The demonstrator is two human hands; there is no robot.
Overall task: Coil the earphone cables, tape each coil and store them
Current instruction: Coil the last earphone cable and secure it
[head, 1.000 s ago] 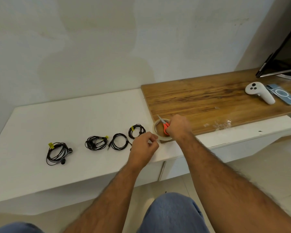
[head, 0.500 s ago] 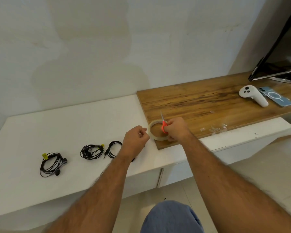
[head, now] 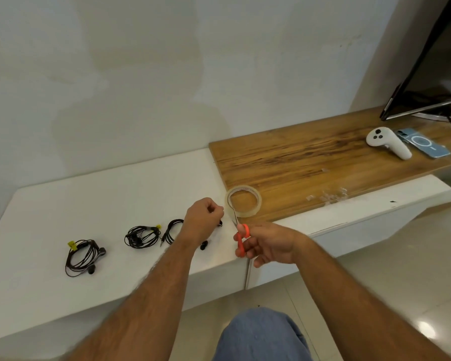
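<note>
Holding the orange scissors (head: 241,239) in your right hand (head: 268,246), you pinch a tape strip, too faint to confirm, in your left hand (head: 203,220) beside the tape roll (head: 242,201). Two coils (head: 84,256) near the counter's (head: 50,204) front edge wear yellow tags; the rest need taping, all need storing.

White shelf (head: 102,201) with earphone coils (head: 84,256), wooden board (head: 310,157) bearing tape roll (head: 243,201), controller (head: 387,144), phone (head: 425,145)
</note>
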